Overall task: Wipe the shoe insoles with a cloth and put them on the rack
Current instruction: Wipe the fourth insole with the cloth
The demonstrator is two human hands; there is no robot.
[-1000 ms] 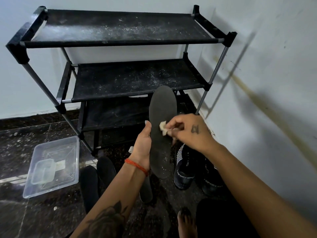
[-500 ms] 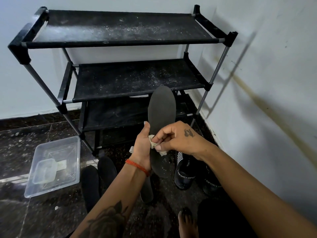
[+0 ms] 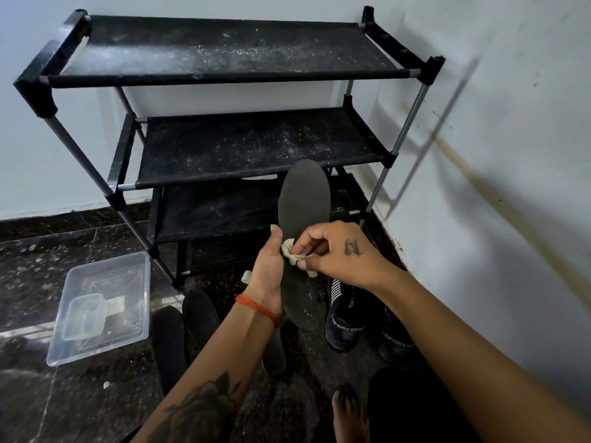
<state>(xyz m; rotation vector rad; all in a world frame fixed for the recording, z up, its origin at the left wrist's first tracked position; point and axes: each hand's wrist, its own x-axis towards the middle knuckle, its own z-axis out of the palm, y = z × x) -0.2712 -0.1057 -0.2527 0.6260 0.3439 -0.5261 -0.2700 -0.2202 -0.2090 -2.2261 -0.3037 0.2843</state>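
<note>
At far left a clear plastic tub sits on the dark stone floor, with one smaller clear container inside it; behind stands the black rack, with four fabric shelves in view, the upper two speckled with pale dust; on the floor in front lie three dark insoles, two side by side with their long axes running toward the rack and a third partly hidden under the left forearm. The left hand, a red thread at its wrist, grips the left edge of a fourth dark insole, thumb pointing up along it; this insole is held in the air in front of the rack's lower shelves, nearly upright, its long axis vertical, the rounded toe end up and the narrower heel end down near the wrist. The right hand has its fingers curled, pinching a small crumpled pale cloth and pressing it to the insole's face about midway, just beside the left thumb; a tattoo on the back of this hand is not legible. Lower right, two dark shoes stand by the white wall, white stripes on one, both lettered "SPORT" in repeating print; one bare foot shows at the bottom edge.
</note>
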